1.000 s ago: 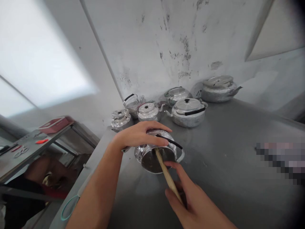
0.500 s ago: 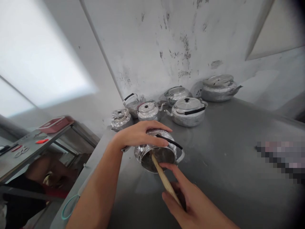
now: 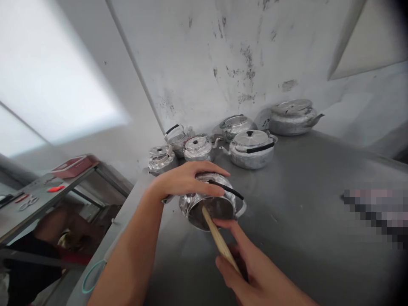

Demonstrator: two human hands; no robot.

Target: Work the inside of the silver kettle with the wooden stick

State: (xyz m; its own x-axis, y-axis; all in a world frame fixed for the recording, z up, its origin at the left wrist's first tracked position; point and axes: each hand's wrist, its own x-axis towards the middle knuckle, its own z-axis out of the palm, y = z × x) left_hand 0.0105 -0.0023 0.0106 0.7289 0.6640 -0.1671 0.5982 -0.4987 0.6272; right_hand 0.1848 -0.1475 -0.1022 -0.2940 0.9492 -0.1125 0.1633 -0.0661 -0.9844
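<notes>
A dented silver metal kettle (image 3: 195,199) lies tipped on its side, its round mouth facing me and its black-gripped handle swung to the right. My left hand (image 3: 188,180) presses over the top of it, fingers and thumb spread around the body. In my right hand (image 3: 239,259) is a wooden stick (image 3: 219,241), held along its length with the index finger stretched towards the rim. The stick's far end reaches into the kettle's mouth; what it touches inside cannot be made out.
Several more silver kettles stand behind, among them a lidded kettle (image 3: 251,153) and a larger kettle (image 3: 291,121) by the stained wall. All rest on a grey table (image 3: 306,204). At left, a lower bench (image 3: 38,197) holds a red tray (image 3: 75,165) and scissors (image 3: 28,202). A person sits beneath.
The wooden stick and my right hand have shifted very slightly, the stick's tip sitting a little lower in the kettle's mouth. My left hand and the kettle stay put.
</notes>
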